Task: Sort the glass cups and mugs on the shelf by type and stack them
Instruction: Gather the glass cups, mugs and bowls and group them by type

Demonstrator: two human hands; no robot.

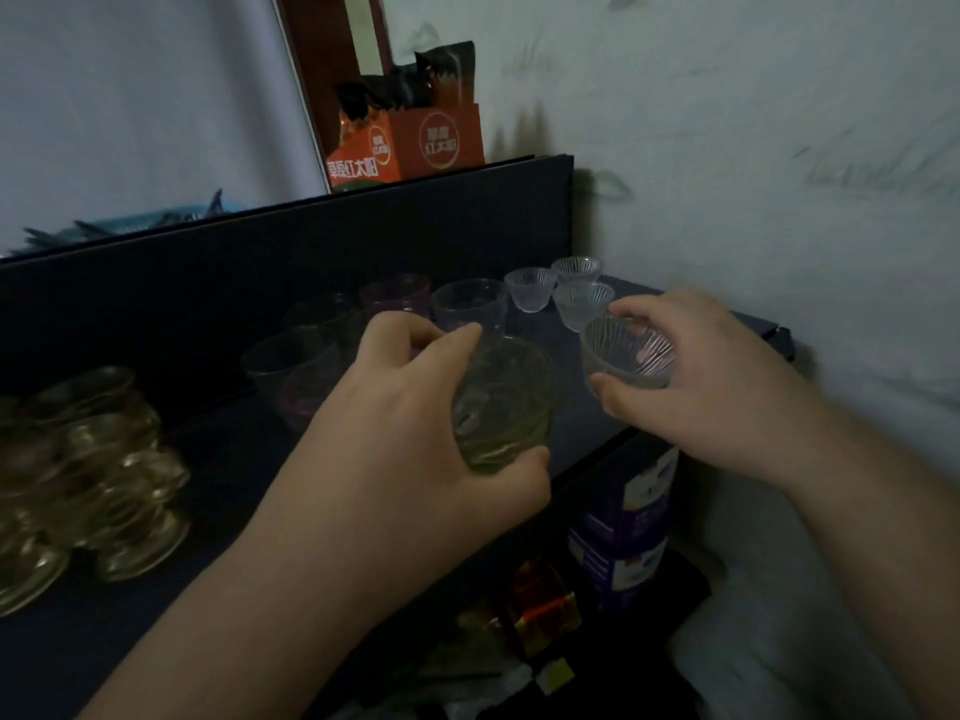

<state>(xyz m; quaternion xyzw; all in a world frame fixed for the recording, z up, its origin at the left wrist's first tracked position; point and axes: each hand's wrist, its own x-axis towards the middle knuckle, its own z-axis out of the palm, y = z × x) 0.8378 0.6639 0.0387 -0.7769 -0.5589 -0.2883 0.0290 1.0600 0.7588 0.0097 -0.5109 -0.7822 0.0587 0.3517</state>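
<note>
My left hand point(415, 418) grips a yellowish-green glass cup point(501, 402) above the front of the dark shelf point(218, 459). My right hand point(701, 387) holds a small clear ribbed cup point(628, 353) by its rim, just right of the green cup. Three more small clear ribbed cups point(563, 285) stand at the shelf's back right corner. A clear tumbler point(470, 304), a purple glass point(397, 293) and several dark-tinted glasses point(296, 356) stand in the middle of the shelf. Amber glass mugs point(98, 470) are heaped at the left.
An orange packet box point(421, 142) stands on the upper shelf board point(363, 210). The wall point(779, 174) closes in on the right. Below the shelf's front edge are a purple-and-white carton point(623, 532) and loose packets point(540, 605).
</note>
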